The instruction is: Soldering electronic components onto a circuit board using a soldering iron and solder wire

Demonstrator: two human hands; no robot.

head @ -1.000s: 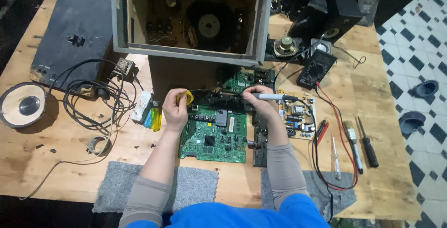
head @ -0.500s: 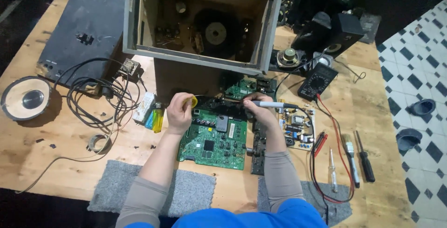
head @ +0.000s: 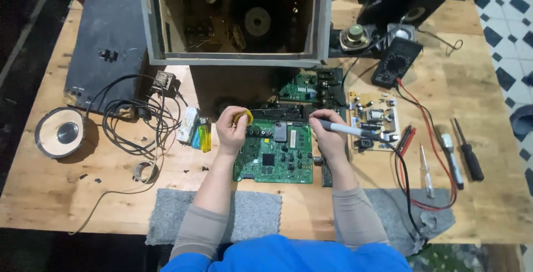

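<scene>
A green circuit board [head: 276, 155] lies on the wooden workbench [head: 83, 194] in front of me. My left hand [head: 232, 130] rests at the board's upper left corner, pinching a small yellow reel [head: 242, 117] from which a thin solder wire runs right over the board's top edge. My right hand [head: 327, 136] sits at the board's upper right and holds a pen-like soldering iron [head: 347, 130] with a grey handle, its tip pointing left toward the wire. A black cord trails from the iron down the right side.
An open wooden speaker box [head: 239, 19] stands behind the board. A multimeter [head: 395, 61] with red and black leads, a tan circuit board [head: 373, 119], screwdrivers [head: 466, 155], a yellow lighter [head: 205, 136], tangled cables [head: 130, 122], a round speaker [head: 61, 133] and two grey mats [head: 244, 216] lie around.
The view has shifted slightly. Both hands stay at the board's top edge, with the iron and the yellow reel held much as before.
</scene>
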